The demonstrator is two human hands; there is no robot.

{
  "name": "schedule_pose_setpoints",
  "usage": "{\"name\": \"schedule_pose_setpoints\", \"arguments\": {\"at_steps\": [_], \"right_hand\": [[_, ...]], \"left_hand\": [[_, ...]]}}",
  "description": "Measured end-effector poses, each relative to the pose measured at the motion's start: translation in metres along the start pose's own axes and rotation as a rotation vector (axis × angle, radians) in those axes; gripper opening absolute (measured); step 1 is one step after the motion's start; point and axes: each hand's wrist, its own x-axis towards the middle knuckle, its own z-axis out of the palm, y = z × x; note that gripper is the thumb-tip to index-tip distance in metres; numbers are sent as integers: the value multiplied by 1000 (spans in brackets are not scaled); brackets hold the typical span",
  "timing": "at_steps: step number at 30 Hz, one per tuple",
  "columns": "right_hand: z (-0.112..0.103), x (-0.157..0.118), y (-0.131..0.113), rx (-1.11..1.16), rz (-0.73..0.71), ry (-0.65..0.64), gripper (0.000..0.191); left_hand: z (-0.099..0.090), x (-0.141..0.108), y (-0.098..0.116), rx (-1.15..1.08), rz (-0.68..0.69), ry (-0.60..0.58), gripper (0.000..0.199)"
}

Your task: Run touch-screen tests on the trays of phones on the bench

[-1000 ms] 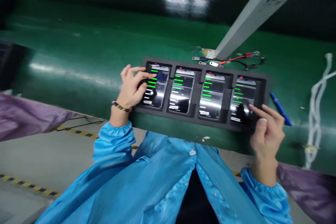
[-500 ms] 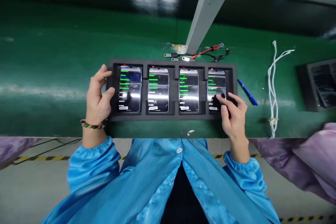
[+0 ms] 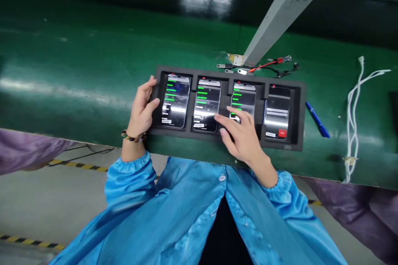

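Note:
A dark foam tray point(image 3: 276, 145) lies slightly tilted across the green bench, with several smartphones in a row of compartments. My left hand point(image 3: 142, 112) grips its left end, thumb on the rim and fingers along the edge. My right hand point(image 3: 244, 134) hovers over the middle with fingers apart, the index fingertip at the right edge of the second phone point(image 3: 205, 109). It partly covers the third phone point(image 3: 244, 91). The leftmost phone point(image 3: 176, 101) shows green text bars. On the rightmost phone point(image 3: 277, 112) is a dark screen with a red block at the bottom.
Behind the tray are black and red short cables point(image 3: 267, 66) near the foot of a grey metal post point(image 3: 280, 16). A blue pen point(image 3: 317, 119) lies to the right, then a bundled white cable point(image 3: 353, 112). Purple sleeves of other people point(image 3: 31, 149) show at both sides.
My right hand has moved left from the rightmost phone to the second and third. The rightmost screen has changed from green bars to a red block. The view has shifted and tilted.

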Motion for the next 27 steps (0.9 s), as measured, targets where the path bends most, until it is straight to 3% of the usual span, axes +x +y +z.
{"name": "schedule_pose_setpoints", "arguments": {"at_steps": [5, 10, 14, 19, 23, 27], "right_hand": [[17, 30, -15, 0, -25, -42, 44], [10, 28, -11, 29, 7, -4, 45], [-12, 11, 9, -1, 112, 120, 44], [-36, -32, 44, -30, 288, 295, 44], [-43, -63, 63, -58, 423, 381, 44], [-44, -77, 73, -77, 481, 391, 45]], "left_hand": [[-3, -2, -4, 0, 5, -38, 68], [-3, -3, -1, 46, 20, -58, 76], [-1, -3, 2, 126, 28, -69, 88], [2, -2, 4, 139, 5, -29, 84], [3, 0, 5, 177, -6, -10, 84], [3, 1, 8, 209, -5, 7, 81]]}}
